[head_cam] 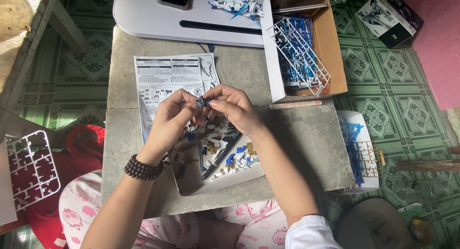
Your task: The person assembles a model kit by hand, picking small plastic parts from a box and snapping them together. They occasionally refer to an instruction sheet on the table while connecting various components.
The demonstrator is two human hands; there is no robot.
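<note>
Small blue part (203,102) pinched between fingertips of left hand (170,119) and right hand (235,110), above tray (191,184).

We are in a home, sitting on the floor at a hobby spot. We see green patterned floor tiles (383,81), a low stone slab (306,143) used as a table, pink pyjama trousers (249,227) on our lap, and model-kit frames in a cardboard box (335,43).
</note>
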